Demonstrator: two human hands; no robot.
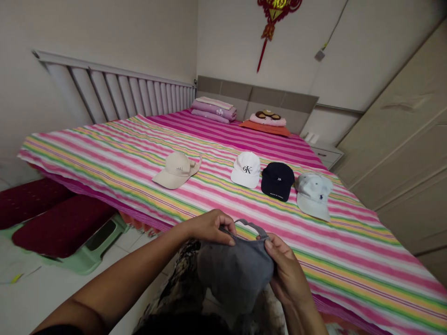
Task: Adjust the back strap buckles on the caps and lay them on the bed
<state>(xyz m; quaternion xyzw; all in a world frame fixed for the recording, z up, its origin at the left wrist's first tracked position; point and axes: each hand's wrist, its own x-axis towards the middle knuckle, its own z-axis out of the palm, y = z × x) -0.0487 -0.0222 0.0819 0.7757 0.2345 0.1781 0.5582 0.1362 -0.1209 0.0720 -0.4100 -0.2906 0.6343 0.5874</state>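
Note:
A grey baseball cap (237, 272) hangs between my two hands in front of the bed's edge, its strap side up. My left hand (214, 228) pinches its rim on the left, thumb outside. On the right, my right hand (282, 260) grips the rim near the end of the back strap. Beyond it on the bed lie a beige cap (176, 170), a white cap (246, 170) with black letters, a dark navy cap (278, 181) and a pale blue cap (314, 195). The beige one sits apart at the left; the others are side by side.
A striped sheet (115, 153) covers the bed. Folded purple bedding (213, 110) and a pink and orange pile (267, 122) rest by the headboard (230, 90). Green stools with dark red tops (66, 223) stand at the left, below a radiator (122, 90). A wardrobe (401, 139) is at the right.

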